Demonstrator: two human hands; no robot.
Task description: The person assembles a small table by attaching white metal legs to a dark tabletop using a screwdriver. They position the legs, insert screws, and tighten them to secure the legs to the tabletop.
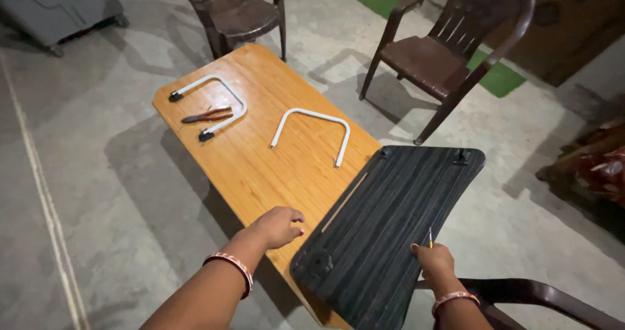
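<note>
A: Dark board [390, 226]?
B: Lies ribbed side up across the near end of the wooden counter [260, 135], overhanging its right edge.
A: Left hand [278, 226]?
B: Fingers curled loosely, resting on the counter right at the board's left edge. Grasping nothing.
A: Right hand [435, 263]?
B: Fingers pinched around a thin yellow-tipped tool [430, 237], at the board's near right edge.
A: Further out?
B: Two white U-shaped legs [311, 133] [209, 106], pliers [208, 115] inside the far one. Brown chairs [449, 50] beyond.

dark ribbed plastic board with rounded corners [397, 219] | flat, angled, overhanging wooden table edge | thin yellow-handled tool [430, 238] | upright on board
</note>
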